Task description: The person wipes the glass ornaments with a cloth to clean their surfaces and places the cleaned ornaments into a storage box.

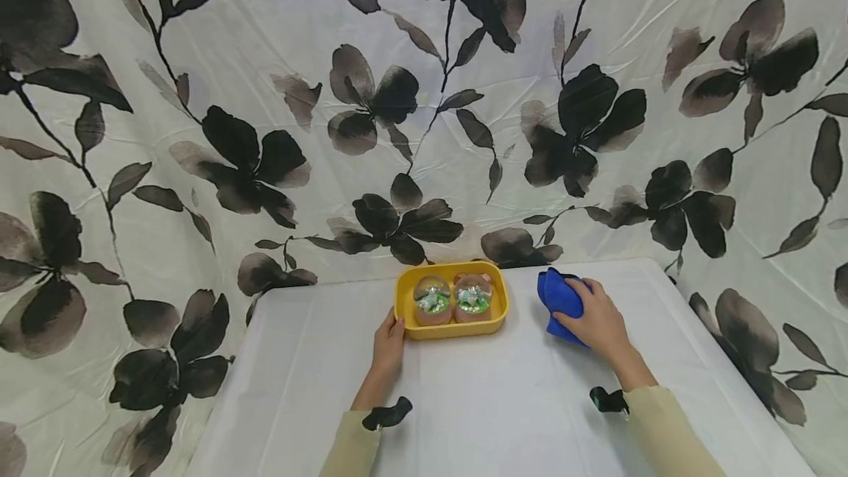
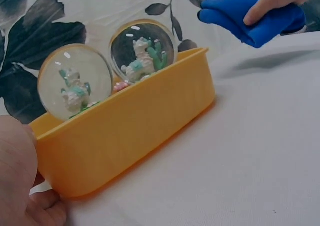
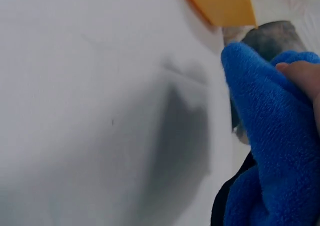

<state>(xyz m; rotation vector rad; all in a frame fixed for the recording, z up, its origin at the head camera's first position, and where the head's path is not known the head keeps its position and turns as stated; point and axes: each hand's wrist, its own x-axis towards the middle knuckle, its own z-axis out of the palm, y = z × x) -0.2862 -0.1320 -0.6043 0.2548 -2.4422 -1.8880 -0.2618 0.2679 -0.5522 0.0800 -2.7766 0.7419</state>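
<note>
A yellow plastic tray [image 1: 457,331] stands at the far side of the table and holds two snow globes with pinkish bases. Inside the left globe [image 2: 75,80] and the right globe [image 2: 144,50] are small white animal figures with green cactus shapes. My left hand [image 1: 389,348] grips the tray at its left front corner, fingers at the wall. To the right of the tray, my right hand [image 1: 599,321] holds a folded blue cloth [image 1: 560,302], thumb on the near side. The cloth is fuzzy, with a black part along its edge, and hangs above the table, casting a shadow.
The table [image 1: 477,411] is covered in white cloth, its far edge just behind the tray. A white curtain [image 1: 490,227] with dark flowers hangs behind and on both sides. Black straps with cameras sit on both wrists, over light sleeves.
</note>
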